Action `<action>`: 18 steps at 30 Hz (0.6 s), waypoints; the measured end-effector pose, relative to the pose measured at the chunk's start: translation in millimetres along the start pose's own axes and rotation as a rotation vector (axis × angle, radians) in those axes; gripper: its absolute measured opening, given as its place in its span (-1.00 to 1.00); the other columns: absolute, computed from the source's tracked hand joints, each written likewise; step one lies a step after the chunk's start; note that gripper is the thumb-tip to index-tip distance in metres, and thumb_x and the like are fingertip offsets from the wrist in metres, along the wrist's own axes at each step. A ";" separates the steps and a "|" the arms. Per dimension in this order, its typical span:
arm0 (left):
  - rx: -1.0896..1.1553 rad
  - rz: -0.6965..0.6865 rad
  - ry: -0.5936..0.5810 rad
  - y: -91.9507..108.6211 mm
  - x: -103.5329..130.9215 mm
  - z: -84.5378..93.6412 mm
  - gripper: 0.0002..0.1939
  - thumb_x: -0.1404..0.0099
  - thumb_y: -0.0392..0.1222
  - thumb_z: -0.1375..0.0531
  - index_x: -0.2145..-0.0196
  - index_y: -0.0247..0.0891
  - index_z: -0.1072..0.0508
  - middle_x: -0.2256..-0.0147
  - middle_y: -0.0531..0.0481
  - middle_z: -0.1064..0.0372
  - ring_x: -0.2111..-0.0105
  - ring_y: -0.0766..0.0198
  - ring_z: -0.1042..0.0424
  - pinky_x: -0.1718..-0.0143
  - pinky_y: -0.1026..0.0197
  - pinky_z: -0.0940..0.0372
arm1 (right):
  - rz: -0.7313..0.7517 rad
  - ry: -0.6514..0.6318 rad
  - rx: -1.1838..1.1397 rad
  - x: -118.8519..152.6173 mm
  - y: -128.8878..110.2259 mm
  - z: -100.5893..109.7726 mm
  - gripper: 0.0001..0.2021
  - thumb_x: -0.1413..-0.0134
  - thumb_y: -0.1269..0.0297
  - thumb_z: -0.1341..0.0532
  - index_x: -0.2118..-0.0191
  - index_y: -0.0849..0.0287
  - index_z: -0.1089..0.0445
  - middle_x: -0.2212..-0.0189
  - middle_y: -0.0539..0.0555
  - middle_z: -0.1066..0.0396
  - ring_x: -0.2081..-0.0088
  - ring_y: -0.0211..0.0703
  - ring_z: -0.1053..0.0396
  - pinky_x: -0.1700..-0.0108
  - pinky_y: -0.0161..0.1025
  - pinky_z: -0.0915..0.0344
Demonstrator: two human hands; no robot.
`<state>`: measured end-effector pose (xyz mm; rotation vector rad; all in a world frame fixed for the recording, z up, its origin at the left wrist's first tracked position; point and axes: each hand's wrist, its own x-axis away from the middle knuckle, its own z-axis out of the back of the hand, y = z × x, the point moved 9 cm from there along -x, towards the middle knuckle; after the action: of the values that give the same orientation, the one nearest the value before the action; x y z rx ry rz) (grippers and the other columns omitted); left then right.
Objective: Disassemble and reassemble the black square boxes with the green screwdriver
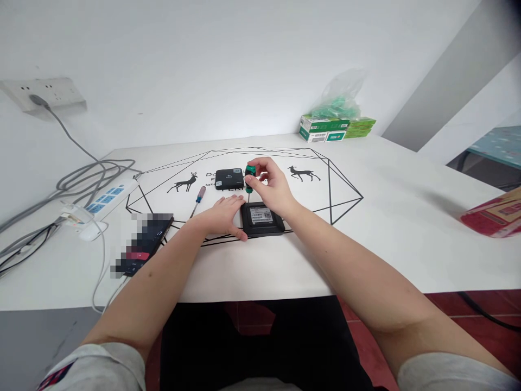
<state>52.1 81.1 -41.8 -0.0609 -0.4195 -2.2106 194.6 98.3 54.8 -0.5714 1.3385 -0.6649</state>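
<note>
A flat black square box [261,217] with a white label on its upper face lies near the front of the table. My right hand [266,182] is closed round the green and black handle of a screwdriver [251,176], held upright with its shaft down at the box's far left corner. Whether the tip sits on a screw is too small to tell. Against the box's left edge, my left hand [225,214] lies with fingers stretched out and thumb apart. Behind them rests a second black box [229,179]. Another screwdriver [198,200], with a clear reddish and blue handle, lies left.
A phone [148,244], partly blurred out, lies left with a white cable. Farther left are a power strip [109,198] and coiled grey cables [95,174]. Green and white cartons [325,127] under a plastic bag stand at the back right. A red package [494,214] sits at the right edge.
</note>
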 end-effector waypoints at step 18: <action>0.057 -0.016 0.029 16.7 0.0 0.7 0.34 -0.06 0.49 -0.38 -0.56 -0.14 0.08 -0.54 -0.39 0.07 -0.56 -0.41 0.24 -0.50 -0.46 0.36 | -0.042 0.090 -0.035 1.1 -15.9 13.0 -0.55 -0.12 0.33 -0.30 -0.13 -0.09 -0.34 -0.03 0.07 -0.45 0.12 -0.10 -0.44 0.28 -0.16 -0.51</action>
<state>64.9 71.8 -36.5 0.0058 -0.4680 -2.2111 205.8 86.5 67.4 -0.6048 1.4280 -0.7094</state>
